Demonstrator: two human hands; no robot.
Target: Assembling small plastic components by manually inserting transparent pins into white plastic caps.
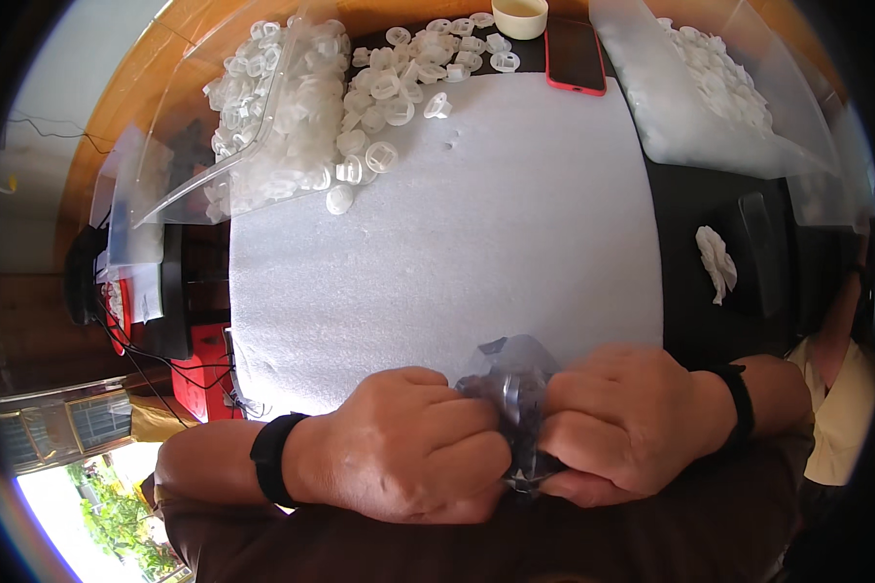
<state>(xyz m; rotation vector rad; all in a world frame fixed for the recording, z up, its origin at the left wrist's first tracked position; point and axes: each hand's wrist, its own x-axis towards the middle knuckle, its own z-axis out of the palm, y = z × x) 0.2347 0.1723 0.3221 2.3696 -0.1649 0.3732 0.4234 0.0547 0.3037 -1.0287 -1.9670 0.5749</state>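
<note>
Gripping the translucent plastic bag point(521, 391) between your left hand point(413, 449) and right hand point(617, 425), fingers curled tight on its sides, you want even, gentle tension across it.

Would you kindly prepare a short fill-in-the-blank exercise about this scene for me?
1. The shiny, partly see-through item is held between the left hand and the ____ hand.
2. Both wristbands are coloured ____.
3. The phone has a rim coloured ____.
4. The clear container nearest the loose white pieces is toward the person's ____.

Missing words: right; black; red; left.
</note>
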